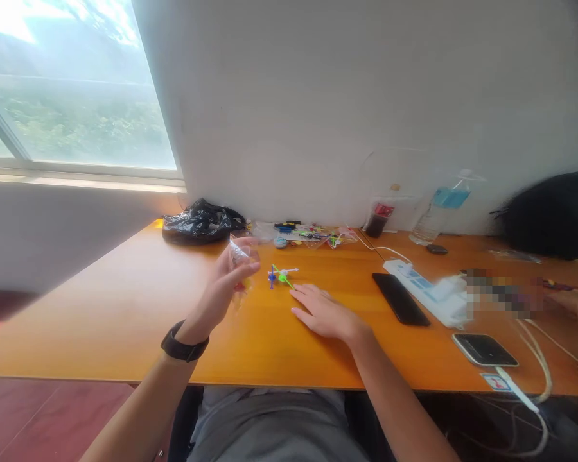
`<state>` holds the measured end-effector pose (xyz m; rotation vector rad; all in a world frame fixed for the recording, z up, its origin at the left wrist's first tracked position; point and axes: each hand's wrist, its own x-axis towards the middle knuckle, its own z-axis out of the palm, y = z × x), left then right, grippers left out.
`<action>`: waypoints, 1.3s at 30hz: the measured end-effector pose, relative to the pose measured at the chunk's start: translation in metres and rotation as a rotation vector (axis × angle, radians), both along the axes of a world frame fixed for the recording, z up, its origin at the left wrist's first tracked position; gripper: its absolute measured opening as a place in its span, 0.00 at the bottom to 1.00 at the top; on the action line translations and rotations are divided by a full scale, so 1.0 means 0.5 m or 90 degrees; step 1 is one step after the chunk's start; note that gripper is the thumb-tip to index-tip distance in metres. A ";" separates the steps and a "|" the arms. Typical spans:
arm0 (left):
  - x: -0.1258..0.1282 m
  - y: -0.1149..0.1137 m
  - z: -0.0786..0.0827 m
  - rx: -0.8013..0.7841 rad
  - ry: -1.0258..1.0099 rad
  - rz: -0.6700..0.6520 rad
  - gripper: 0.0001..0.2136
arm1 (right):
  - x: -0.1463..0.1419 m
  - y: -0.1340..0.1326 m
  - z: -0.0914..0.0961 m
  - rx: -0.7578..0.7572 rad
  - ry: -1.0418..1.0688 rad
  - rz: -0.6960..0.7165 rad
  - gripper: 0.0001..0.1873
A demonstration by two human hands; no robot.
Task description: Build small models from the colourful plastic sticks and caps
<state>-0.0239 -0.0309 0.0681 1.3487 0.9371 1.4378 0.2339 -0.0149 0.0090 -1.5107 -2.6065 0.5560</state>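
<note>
My left hand [220, 282], with a black band [185, 344] on its wrist, is raised a little over the table. Between its thumb and fingers is a small clear plastic bag [239, 251]; something reddish shows at its lower end. Flat on the tabletop lies my right hand [325, 312], its fingers stretched out. Its fingertips are at the near end of a green plastic piece [283, 277], and I cannot tell if they touch. A blue plastic piece [271, 278] and a white one [291, 271] lie beside the green piece, between my hands.
Along the wall lie a black plastic bag [202, 221] and several small coloured parts [318, 235]. Bottles [376, 221] stand at the back right. To the right are a black phone [399, 299], a white power strip [426, 292], a cabled device [485, 350] and another person's hand [575, 301].
</note>
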 end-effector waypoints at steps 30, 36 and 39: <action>0.011 -0.020 -0.022 0.319 0.400 -0.060 0.31 | 0.008 -0.158 0.179 0.541 0.581 -0.057 0.09; 0.022 -0.027 -0.026 0.351 0.430 -0.092 0.31 | -0.006 -0.149 0.162 0.525 0.420 0.052 0.18; 0.024 -0.026 -0.026 0.356 0.433 -0.090 0.31 | -0.002 -0.155 0.161 0.596 0.429 0.013 0.20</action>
